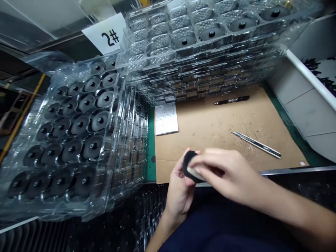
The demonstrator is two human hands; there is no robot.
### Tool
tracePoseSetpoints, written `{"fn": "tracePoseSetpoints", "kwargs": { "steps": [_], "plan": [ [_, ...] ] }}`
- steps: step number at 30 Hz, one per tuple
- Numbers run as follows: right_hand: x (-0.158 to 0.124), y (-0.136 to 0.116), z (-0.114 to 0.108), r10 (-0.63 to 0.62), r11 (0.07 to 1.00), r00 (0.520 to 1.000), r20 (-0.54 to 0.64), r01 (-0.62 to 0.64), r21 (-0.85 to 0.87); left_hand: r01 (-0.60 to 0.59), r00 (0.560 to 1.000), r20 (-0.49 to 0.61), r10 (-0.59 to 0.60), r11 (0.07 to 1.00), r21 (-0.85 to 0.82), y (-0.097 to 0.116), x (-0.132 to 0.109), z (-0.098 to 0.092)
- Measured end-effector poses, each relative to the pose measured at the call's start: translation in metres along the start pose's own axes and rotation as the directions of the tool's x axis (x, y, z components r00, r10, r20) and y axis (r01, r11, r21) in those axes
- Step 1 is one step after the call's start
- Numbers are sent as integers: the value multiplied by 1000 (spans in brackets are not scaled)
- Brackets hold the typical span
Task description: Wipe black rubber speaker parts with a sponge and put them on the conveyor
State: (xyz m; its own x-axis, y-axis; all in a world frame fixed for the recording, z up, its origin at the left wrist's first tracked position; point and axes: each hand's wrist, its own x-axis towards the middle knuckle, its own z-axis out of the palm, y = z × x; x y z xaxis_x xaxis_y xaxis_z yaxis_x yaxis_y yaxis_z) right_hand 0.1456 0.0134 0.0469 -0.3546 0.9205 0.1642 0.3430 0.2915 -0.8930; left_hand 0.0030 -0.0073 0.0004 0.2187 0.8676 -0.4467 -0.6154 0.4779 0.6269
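My left hand (181, 189) holds a round black part (187, 161) upright at the front edge of the cardboard, its fingers behind and under it. Against the face of that part, my right hand (228, 171) pinches a small pale piece (194, 173), partly hidden by the fingers. Beyond my hands lies a brown cardboard sheet (199, 140) with a utility knife (257, 144), a black pen (231, 100) and a white paper slip (166, 119) on it.
Stacked clear trays (105, 154) at the left hold rows of black round parts. Another tall stack of clear trays (199, 52) stands at the back, partly filled. A white bin (309, 91) is at the right, and a "2#" sign (106, 33) is behind.
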Motion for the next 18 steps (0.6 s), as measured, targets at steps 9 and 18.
{"fn": "tracePoseSetpoints", "kwargs": {
  "steps": [9,18],
  "plan": [
    [-8,-3,-8,-12,999,1000,-11,13,33,19,998,58,-21,999,37,-1,-1,9],
    [-29,1,-26,-15,993,1000,-17,13,-116,89,990,111,-91,996,20,1,-1,17]
  ]
}}
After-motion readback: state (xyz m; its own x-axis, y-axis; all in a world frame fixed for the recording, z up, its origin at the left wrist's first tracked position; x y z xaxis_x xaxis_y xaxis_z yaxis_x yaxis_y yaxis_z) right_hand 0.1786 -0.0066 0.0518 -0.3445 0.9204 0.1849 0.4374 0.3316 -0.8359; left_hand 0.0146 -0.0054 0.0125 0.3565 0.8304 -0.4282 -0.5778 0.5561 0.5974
